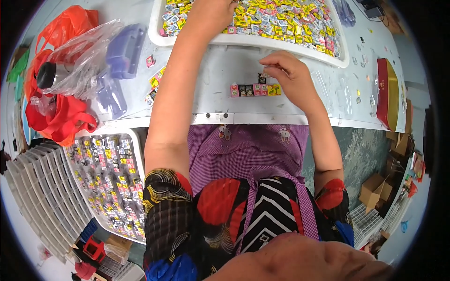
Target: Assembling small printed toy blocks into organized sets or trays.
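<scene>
My left hand (213,14) reaches into a white tray (243,41) heaped with several small wrapped candies in yellow, pink and blue (281,21); its fingers are buried among them, so what they hold is hidden. My right hand (286,70) rests on the white table, fingertips pinched at a small dark piece (261,77) just above a short row of little square packets (255,90) lined up near the table's front edge.
A second white tray of packed pieces (110,182) sits low at my left beside stacked grey trays (42,196). A red bag (56,112), clear plastic bags (84,61) and loose packets (154,84) lie at left. A red box (386,93) stands at right; cardboard boxes (375,189) on the floor.
</scene>
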The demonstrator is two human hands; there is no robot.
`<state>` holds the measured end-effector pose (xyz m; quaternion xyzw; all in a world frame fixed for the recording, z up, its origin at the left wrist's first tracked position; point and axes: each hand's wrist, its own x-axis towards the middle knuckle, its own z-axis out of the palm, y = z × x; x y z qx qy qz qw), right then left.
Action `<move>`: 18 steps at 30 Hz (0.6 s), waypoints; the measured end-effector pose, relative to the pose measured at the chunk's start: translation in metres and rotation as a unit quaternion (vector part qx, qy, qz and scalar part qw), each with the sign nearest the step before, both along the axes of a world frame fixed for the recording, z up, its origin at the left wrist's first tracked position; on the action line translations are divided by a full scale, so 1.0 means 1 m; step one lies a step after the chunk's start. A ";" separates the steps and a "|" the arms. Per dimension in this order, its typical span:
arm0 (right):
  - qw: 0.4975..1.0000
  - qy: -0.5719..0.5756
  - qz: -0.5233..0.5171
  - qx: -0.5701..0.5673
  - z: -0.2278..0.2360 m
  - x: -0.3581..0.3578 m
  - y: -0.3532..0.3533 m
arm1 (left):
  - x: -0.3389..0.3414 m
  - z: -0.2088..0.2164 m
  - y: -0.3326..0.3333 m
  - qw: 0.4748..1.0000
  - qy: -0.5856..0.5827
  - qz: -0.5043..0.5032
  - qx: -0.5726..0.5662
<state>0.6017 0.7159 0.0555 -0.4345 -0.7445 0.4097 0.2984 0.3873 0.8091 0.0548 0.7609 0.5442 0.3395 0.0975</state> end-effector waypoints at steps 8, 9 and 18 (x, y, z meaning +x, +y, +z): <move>0.999 -0.007 0.018 -0.035 -0.014 -0.008 -0.003 | 0.001 0.013 -0.004 0.999 -0.006 -0.012 0.041; 0.999 -0.027 0.023 -0.020 -0.019 -0.005 -0.001 | 0.000 0.013 -0.003 0.999 0.002 -0.013 0.043; 0.998 0.047 -0.024 -0.026 0.003 0.009 0.005 | -0.001 0.011 0.000 0.999 -0.012 -0.015 0.050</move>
